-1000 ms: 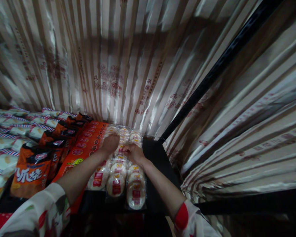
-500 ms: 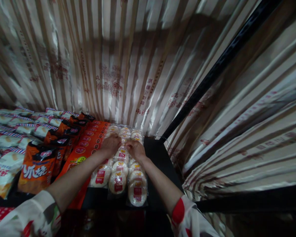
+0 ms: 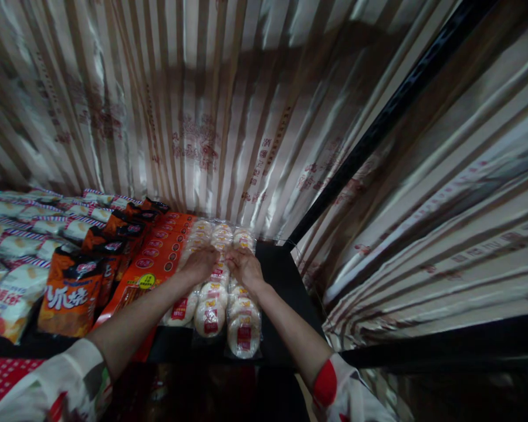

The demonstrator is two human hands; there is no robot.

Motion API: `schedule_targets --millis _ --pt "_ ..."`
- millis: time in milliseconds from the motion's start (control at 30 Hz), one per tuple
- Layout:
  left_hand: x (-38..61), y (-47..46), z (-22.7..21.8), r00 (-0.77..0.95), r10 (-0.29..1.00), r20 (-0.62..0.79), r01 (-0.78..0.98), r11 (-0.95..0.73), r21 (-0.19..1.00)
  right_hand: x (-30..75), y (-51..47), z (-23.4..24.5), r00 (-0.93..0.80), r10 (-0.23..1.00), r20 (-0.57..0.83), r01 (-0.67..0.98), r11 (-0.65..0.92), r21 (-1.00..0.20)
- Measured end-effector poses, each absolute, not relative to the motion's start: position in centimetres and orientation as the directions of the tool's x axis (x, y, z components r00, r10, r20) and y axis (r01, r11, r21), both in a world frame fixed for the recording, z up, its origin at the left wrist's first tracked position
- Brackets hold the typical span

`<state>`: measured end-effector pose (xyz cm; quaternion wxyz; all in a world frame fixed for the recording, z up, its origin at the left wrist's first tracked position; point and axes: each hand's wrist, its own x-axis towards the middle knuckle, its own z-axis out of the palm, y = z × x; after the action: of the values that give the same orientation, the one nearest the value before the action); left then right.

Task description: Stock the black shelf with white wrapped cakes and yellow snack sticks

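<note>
Clear packs of round white cakes with red labels [image 3: 211, 313] lie in rows on a dark shelf [image 3: 279, 275]. My left hand [image 3: 200, 264] and my right hand [image 3: 245, 266] rest close together on the middle of these packs, fingers curled down onto the wrapping. Whether either hand grips a pack is hidden by the backs of the hands.
A long orange-red packet [image 3: 152, 264] lies just left of the cakes. Orange snack bags [image 3: 73, 296] and white striped bags [image 3: 13, 246] fill the left. Shiny striped curtain [image 3: 202, 117] hangs behind and to the right, with a black post [image 3: 378, 129] at the shelf's corner.
Both hands have drawn slightly closer together on the cake packs; the view has shifted a little, so the goods sit slightly higher in the frame.
</note>
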<state>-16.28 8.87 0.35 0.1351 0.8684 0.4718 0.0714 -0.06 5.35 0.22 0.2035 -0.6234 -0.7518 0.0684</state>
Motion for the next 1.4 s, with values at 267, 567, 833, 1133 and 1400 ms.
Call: schedule_targets --millis 267,567,833,1133,1400 --pt "-16.4 9.0 -0.4 0.581 0.811 0.066 0.767 -0.573 0.291 -0.1 3.8 0.7 -0.332 0.927 0.174 0.868 0.372 -0.328" --pt "-16.2 8.3 0.5 0.557 0.830 0.023 0.794 -0.541 0.276 -0.7 3.8 0.6 -0.358 0.931 0.066 0.884 0.361 -0.297" --pt "-16.7 8.5 0.2 0.596 0.802 0.031 0.762 -0.578 0.292 -1.3 3.7 0.5 -0.293 0.954 0.060 0.898 0.296 -0.325" --pt "-18.0 7.6 0.3 0.596 0.797 0.103 0.738 -0.593 0.322 -1.7 3.6 0.8 -0.279 0.950 0.137 0.909 0.308 -0.281" --pt "-18.6 6.0 0.8 0.584 0.796 0.159 0.764 -0.605 0.226 -1.8 4.3 0.5 -0.245 0.954 0.175 0.927 0.283 -0.247"
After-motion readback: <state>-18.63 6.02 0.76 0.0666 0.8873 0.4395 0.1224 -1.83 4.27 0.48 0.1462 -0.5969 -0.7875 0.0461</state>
